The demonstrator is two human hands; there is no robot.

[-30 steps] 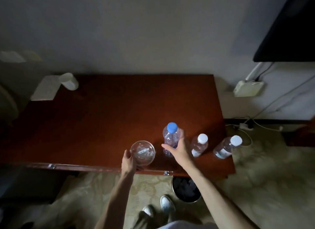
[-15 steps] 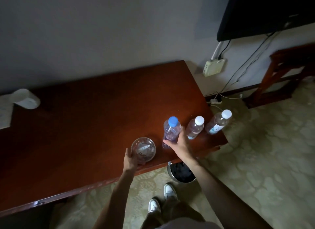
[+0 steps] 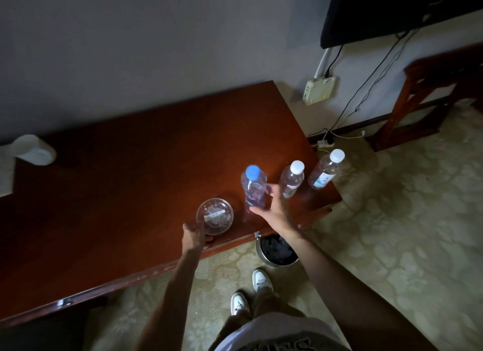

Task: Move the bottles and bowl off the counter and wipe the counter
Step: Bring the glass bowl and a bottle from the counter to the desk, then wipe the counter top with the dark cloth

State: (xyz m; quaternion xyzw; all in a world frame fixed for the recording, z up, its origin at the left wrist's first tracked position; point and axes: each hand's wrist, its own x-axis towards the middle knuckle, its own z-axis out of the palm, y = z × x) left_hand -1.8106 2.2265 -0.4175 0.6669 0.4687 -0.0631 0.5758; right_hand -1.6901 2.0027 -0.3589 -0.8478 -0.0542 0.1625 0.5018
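Note:
A clear glass bowl [image 3: 216, 214] with a small white strip inside sits near the front edge of the dark red wooden counter [image 3: 136, 173]. My left hand [image 3: 194, 235] grips the bowl's near rim. Right of it stands a clear bottle with a blue cap [image 3: 253, 188], and my right hand [image 3: 271, 207] is wrapped around its lower half. Two clear bottles with white caps stand further right: one [image 3: 292, 178] just beyond my fingers, the other [image 3: 325, 169] at the counter's right corner.
A white cup [image 3: 32, 150] lies on its side at the counter's far left, beside a pale cloth [image 3: 5, 175]. A metal bin with a black liner [image 3: 277, 249] stands on the carpet under the front edge. A wooden stand [image 3: 431, 97], wall box and cables are at the right.
The view has swung left and tilted, so the counter sits skewed. My right hand has closed more around the blue-capped bottle. My left hand stays on the bowl's rim.

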